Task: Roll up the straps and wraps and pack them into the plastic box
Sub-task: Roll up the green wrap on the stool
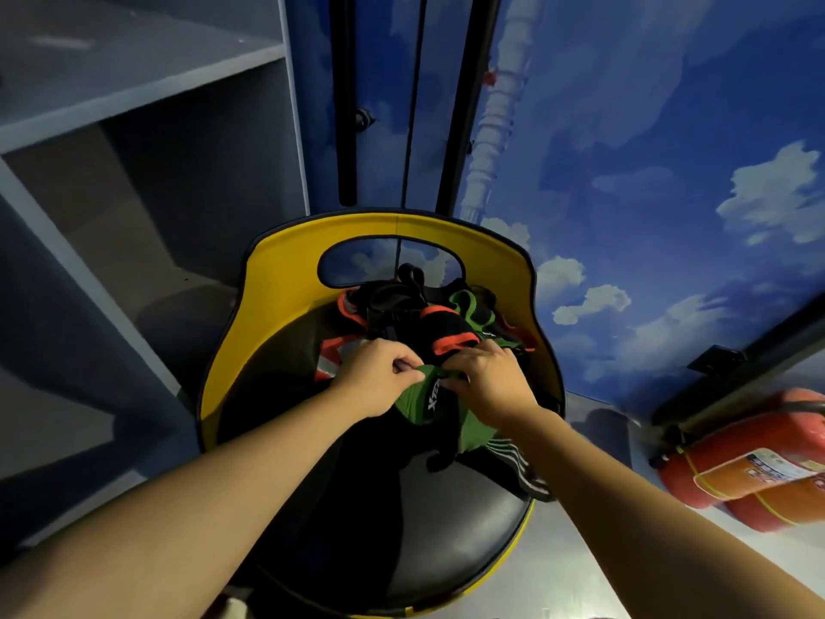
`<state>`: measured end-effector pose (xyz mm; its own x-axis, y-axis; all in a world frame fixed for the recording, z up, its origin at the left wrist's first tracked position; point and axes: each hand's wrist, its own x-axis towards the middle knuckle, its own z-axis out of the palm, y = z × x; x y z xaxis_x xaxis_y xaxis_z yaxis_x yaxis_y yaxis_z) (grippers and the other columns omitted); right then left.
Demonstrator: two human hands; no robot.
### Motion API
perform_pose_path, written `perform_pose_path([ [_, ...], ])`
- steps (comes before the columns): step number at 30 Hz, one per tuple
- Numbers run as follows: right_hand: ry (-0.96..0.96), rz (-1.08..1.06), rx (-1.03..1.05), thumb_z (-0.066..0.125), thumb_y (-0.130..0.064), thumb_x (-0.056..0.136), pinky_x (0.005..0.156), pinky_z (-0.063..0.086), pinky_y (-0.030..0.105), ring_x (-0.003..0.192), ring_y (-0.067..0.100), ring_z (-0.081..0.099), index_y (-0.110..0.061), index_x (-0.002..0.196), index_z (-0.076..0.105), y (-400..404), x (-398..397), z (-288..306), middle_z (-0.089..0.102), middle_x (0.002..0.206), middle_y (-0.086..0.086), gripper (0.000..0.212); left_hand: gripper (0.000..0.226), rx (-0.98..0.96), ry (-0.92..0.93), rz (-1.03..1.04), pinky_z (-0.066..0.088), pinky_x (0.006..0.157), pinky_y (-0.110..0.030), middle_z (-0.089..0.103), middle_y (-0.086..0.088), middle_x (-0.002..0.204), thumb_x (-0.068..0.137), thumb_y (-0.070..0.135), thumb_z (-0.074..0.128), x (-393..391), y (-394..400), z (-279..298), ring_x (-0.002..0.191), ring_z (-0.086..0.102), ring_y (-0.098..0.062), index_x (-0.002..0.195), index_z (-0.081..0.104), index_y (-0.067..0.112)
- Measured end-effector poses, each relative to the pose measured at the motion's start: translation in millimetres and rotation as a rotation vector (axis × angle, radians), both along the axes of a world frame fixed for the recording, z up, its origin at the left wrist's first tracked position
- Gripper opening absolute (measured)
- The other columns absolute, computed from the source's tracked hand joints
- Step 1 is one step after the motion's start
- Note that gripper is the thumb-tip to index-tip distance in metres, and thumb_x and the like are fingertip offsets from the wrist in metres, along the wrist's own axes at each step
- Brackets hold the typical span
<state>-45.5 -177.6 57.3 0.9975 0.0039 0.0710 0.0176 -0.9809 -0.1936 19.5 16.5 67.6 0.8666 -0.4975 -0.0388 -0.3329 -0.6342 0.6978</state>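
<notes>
While both hands work at one end of a green wrap (426, 395), the left hand (379, 377) pinches its edge between thumb and curled fingers, and the right hand (489, 379) has its fingers curled over the fabric just beside it, so each grip is closed on the same wrap. The rest of the green wrap hangs down over the front of the seat.

To roll it well, I would judge it best to keep the started end tight, the edges lined up, and let the loose tail feed in under light tension so the roll does not cone or slacken.

Behind the hands lies a tangled pile of straps (419, 314), black with orange and green trim, heaped against the chair's back. A striped strap (518, 462) trails off the right of the seat. No plastic box is in view.

All this rests on a yellow chair (277, 279) with a dark round seat. To the left stand grey shelves (134, 105); behind and to the right is a wall painted with blue sky and clouds (669, 149). Red fire extinguishers (741, 475) sit at the wall's foot on the right.
</notes>
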Motion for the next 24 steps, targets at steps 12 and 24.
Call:
perform_pose_path([
  [12,-0.047,-0.12,0.614,0.071,-0.03,0.093,0.073,0.041,0.021,0.08,0.004,0.057,-0.017,0.103,0.071,10.9,7.1,75.3,0.063,0.09,-0.012,0.016,0.088,-0.282,0.003,0.384,0.054,0.094,-0.037,0.056,0.001,0.139,0.073,0.04,0.089,7.8,31.8,89.9,0.106,0.065,-0.017,0.147,0.044,0.021],
  [24,-0.123,-0.138,1.008,0.072,-0.019,0.093,0.072,0.055,0.02,0.079,0.01,0.07,-0.014,0.093,0.077,44.0,5.8,115.9,0.077,0.09,0.005,0.008,0.01,-0.622,0.441,0.295,0.051,0.06,-0.018,0.078,-0.003,0.088,0.094,0.019,0.071,-24.5,38.4,100.8,0.07,0.073,-0.011,0.099,0.075,0.012],
])
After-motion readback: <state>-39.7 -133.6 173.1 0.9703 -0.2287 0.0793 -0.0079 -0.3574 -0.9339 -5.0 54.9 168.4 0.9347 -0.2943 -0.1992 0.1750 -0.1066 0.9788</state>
